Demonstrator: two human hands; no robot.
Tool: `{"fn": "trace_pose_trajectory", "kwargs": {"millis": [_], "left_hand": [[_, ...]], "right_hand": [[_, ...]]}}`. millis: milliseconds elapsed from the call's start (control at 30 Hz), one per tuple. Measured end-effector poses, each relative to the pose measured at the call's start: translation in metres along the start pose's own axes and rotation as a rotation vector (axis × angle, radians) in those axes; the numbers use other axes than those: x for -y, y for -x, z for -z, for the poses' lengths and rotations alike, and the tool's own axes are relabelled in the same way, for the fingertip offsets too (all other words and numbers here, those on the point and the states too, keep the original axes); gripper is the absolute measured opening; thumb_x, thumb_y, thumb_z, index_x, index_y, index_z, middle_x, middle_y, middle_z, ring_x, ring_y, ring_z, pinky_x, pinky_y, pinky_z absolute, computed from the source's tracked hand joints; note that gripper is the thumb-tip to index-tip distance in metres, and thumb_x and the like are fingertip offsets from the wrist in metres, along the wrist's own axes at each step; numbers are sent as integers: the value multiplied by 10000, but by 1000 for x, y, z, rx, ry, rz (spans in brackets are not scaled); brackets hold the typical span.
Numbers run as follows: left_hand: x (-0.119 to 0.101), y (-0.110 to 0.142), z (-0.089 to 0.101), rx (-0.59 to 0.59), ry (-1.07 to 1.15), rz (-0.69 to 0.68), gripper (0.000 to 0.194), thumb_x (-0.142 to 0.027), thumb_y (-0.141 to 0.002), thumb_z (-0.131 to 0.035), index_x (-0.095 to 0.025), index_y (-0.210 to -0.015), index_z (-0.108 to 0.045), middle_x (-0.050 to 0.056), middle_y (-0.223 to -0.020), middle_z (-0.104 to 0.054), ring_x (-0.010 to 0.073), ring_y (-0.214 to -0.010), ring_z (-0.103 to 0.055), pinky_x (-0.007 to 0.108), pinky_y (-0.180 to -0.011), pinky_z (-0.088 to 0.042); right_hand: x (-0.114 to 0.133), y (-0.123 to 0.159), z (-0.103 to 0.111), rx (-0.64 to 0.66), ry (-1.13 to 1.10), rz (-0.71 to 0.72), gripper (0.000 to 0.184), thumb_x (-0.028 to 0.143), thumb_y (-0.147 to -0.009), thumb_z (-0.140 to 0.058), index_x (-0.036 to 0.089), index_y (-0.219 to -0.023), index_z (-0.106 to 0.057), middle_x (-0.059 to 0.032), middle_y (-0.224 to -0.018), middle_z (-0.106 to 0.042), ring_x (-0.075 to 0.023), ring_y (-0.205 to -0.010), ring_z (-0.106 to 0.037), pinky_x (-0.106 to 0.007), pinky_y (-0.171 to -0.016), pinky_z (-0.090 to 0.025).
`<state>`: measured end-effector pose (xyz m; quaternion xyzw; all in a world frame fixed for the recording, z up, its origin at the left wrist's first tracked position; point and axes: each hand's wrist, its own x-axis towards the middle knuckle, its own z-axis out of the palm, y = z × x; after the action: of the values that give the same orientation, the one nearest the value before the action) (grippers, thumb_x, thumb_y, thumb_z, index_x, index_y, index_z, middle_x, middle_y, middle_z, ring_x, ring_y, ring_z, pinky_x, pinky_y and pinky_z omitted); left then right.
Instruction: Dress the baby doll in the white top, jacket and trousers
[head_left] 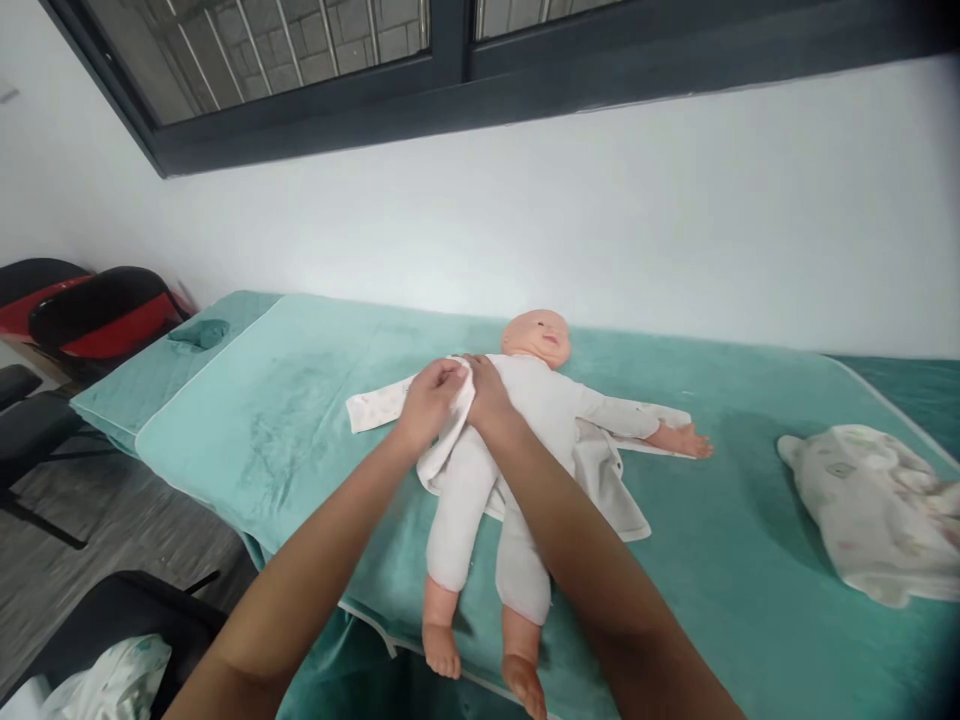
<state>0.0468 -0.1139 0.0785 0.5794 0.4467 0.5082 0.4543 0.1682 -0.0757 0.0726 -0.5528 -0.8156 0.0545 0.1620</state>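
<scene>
A baby doll [544, 405] in a white bodysuit lies face up, its head towards the wall. Under it spreads an opened white baby jacket [611, 490]; the jacket's sleeve [375, 405] on the left lies stretched out flat. My left hand [431, 400] is closed, pinching the jacket's edge beside the doll's shoulder. Right against it, my right hand [487, 390] is curled at the doll's chest and upper arm; what its fingers hold is hidden. The doll's arm on this side is out of sight behind my hands, while its other arm reaches out to the right along the second sleeve.
The doll lies on a bed with a green cover [285, 400]. A folded white patterned cloth bundle [870, 505] sits at the right. Black and red chairs [112, 310] stand at the left; a near chair [127, 620] holds a patterned cloth [112, 680]. A wall and barred window are behind.
</scene>
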Motion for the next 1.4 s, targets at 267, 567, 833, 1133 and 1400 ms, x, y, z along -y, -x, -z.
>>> {"fn": "trace_pose_trajectory", "kwargs": {"millis": [267,567,833,1133,1400], "left_hand": [[-10,16,-16,24,-148,9,291,-438,-917,-584,-173,-911,-704,30,-862,-674,166,-833,-584,301,-831,-461],[7,-4,-23,-12,174,263,417,-376,-812,-721,-170,-1175,-725,129,-1232,-731,298,-1208,-645,444,-1051,-484],[10,-54,-63,53,-6,15,275,-270,-863,-647,-145,-1071,-776,130,-1294,-717,276,-1269,-621,429,-1148,-405],[-14,-70,-59,125,-286,-72,187,-244,-854,-622,-153,-879,-784,116,-1088,-768,292,-1107,-668,416,-1077,-438],[-46,18,-63,473,-577,-308,236,-239,-827,-642,-236,-1008,-793,38,-810,-732,227,-780,-673,318,-826,-521]], "right_hand": [[-54,37,26,-378,-147,-140,308,289,-976,-446,161,-1095,-699,-158,-1187,-683,-305,-1130,-575,-402,-984,-415],[-106,102,19,-166,-180,-682,618,575,-1025,-271,196,-1342,-643,-205,-1050,-732,-366,-1007,-686,-504,-895,-473],[-113,103,-19,-369,-916,-592,847,666,-783,-671,217,-1476,-485,-116,-1086,-764,-302,-1030,-709,-454,-930,-551],[-105,99,-26,-313,-1223,-388,799,588,-732,-736,202,-1397,-517,-37,-936,-736,-227,-918,-686,-386,-883,-548],[-106,97,-30,-299,-1112,-411,772,566,-794,-643,183,-1442,-473,-97,-1147,-740,-251,-1061,-693,-402,-967,-529]]}}
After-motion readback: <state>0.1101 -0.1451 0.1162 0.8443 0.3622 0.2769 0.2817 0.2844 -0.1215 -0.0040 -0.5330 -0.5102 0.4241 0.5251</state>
